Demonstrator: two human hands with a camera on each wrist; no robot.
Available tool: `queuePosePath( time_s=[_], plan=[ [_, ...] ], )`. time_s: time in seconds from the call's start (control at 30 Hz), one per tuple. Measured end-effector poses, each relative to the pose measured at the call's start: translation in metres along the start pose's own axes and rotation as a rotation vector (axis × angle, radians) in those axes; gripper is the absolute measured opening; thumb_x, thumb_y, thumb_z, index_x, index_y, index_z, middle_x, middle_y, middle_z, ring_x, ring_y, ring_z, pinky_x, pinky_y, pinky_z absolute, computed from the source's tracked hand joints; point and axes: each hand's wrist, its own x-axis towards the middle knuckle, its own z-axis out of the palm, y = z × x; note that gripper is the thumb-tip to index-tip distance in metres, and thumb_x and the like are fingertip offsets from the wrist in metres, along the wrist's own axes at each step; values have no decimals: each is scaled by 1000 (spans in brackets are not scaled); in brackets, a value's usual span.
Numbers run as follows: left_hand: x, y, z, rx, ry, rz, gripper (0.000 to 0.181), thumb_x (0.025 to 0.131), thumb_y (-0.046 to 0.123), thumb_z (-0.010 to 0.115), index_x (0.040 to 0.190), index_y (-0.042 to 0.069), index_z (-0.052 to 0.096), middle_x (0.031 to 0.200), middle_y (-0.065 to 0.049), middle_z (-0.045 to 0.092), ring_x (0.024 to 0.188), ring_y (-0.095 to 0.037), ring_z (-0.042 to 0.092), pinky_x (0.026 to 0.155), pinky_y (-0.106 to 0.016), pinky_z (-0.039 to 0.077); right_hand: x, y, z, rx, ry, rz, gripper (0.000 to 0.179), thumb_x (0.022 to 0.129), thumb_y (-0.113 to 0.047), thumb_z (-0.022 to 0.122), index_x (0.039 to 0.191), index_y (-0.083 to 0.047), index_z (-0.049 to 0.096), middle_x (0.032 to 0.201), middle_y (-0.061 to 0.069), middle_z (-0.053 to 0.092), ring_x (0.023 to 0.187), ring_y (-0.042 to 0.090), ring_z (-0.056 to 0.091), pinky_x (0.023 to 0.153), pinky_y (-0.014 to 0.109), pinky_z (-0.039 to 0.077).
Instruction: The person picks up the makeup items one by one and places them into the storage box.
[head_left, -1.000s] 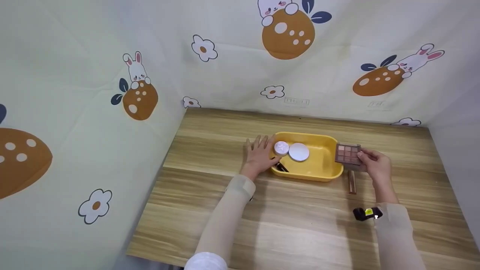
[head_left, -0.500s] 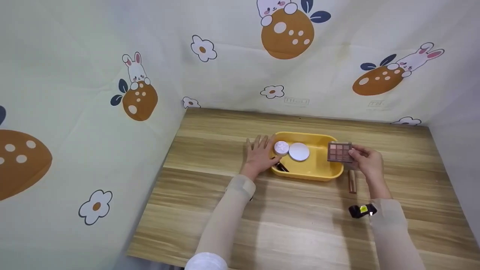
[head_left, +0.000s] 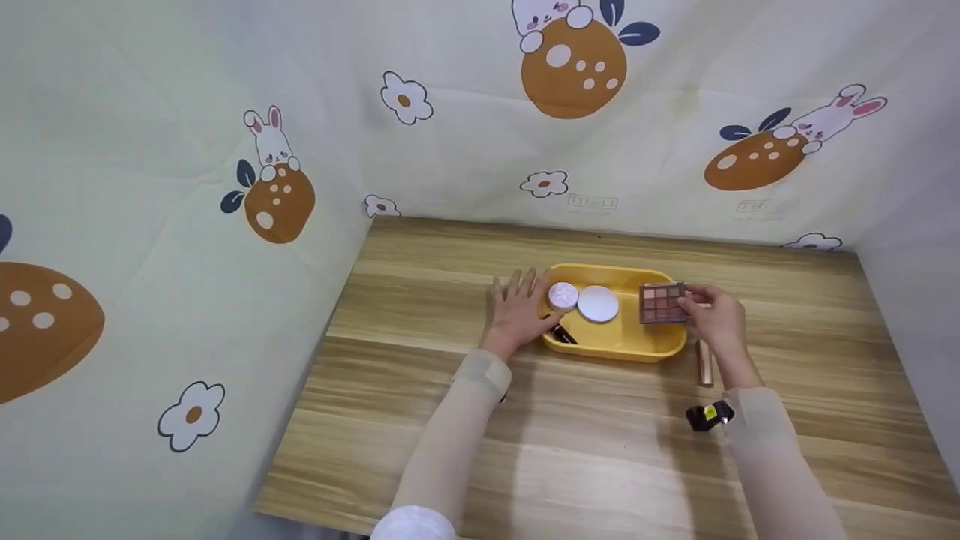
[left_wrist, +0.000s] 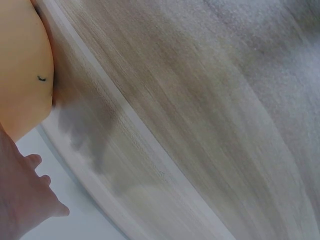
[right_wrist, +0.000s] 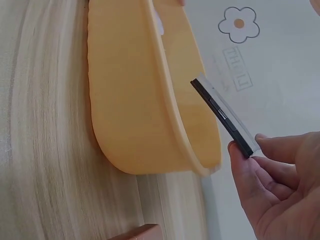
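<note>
My right hand (head_left: pixel 718 319) pinches an eyeshadow palette (head_left: pixel 661 303) by its right edge, above the right end of a yellow basket (head_left: pixel 600 353). In the right wrist view the palette (right_wrist: pixel 222 116) appears edge-on between thumb and fingers, over the basket's rim. My left hand (head_left: pixel 517 315) rests with spread fingers against the basket's left end. Inside the basket are a small round jar (head_left: pixel 562 296) with a patterned lid, a white round compact (head_left: pixel 598 304) and a black tube (head_left: pixel 563 334). The left wrist view shows part of the left hand (left_wrist: pixel 25 195) beside the basket wall (left_wrist: pixel 25 65).
A rose-gold tube (head_left: pixel 704 364) lies on the wooden table (head_left: pixel 600 450) just right of the basket's front corner. A patterned cloth wall (head_left: pixel 465 150) stands behind the table. A black device (head_left: pixel 709 415) sits at the right wrist.
My right hand has carried the eyeshadow palette leftward, from beside the basket's right rim to over its inside. The left hand and the basket stay in place.
</note>
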Motion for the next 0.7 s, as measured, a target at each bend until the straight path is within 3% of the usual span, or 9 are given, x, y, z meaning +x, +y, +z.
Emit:
queuePosePath(
  time_s=[0.2, 0.4, 0.7],
  plan=[
    [-1, -1, 0, 2, 22, 6, 85, 93, 73, 40, 161, 34, 8, 169, -7, 14, 156, -34, 11, 122, -66, 2, 2, -5, 11, -54, -22, -28, 41, 98, -14, 62, 134, 5, 58, 120, 29, 66, 103, 34, 66, 69, 14, 49],
    [-3, 0, -1, 1, 18, 11, 85, 94, 71, 41, 161, 32, 8, 170, -5, 9, 157, -32, 7, 122, -66, 1, 4, -7, 20, -111, -33, -57, 41, 98, -14, 61, 134, 5, 57, 119, 28, 68, 103, 38, 67, 79, 37, 55],
    [-4, 2, -3, 18, 24, 15, 84, 94, 70, 41, 162, 30, 11, 170, -5, 11, 157, -32, 9, 122, -66, 5, 10, -7, 25, -169, -75, -51, 42, 100, -13, 57, 137, 7, 53, 124, 30, 64, 113, 44, 62, 92, 54, 53]
  ],
)
